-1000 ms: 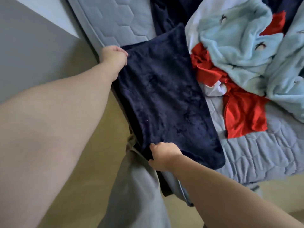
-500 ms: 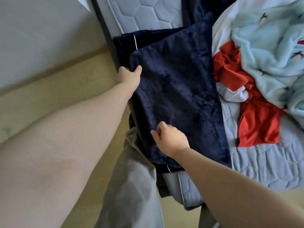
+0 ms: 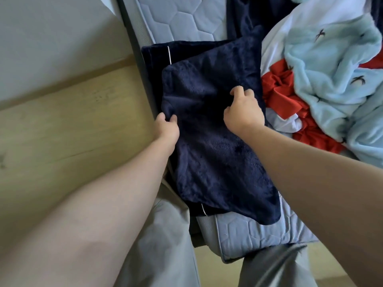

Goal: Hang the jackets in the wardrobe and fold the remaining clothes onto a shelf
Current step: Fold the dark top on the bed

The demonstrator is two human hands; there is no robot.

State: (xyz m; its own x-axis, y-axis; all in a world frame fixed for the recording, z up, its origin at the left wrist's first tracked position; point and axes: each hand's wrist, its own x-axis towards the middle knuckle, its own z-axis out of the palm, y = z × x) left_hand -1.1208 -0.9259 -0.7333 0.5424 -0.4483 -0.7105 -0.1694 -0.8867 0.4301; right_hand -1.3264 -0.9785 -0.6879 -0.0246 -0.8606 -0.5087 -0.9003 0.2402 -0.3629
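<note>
Your left hand (image 3: 166, 126) pinches the side edge of the navy fleece piece (image 3: 217, 146), thumb and fingertips closed on the cloth right at the lip of the mattress (image 3: 186, 23). Your right hand (image 3: 243, 112) has its fingers curled down into the same fabric near the opposite side, gathering a fold. The piece lies flat-ish as a rough rectangle on the bed's edge, so I'd call this fold half made and not yet compact. A navy layer with white piping (image 3: 157, 52) peeks out beneath it; whether it's the same garment I can't tell. Just beyond, the red garment (image 3: 286, 96) and the pale blue fleece (image 3: 331, 69) sit crumpled and unfolded. No wardrobe, hanger or shelf is in view, so the jackets are anyone's guess. Plenty left, by my reckoning.
</note>
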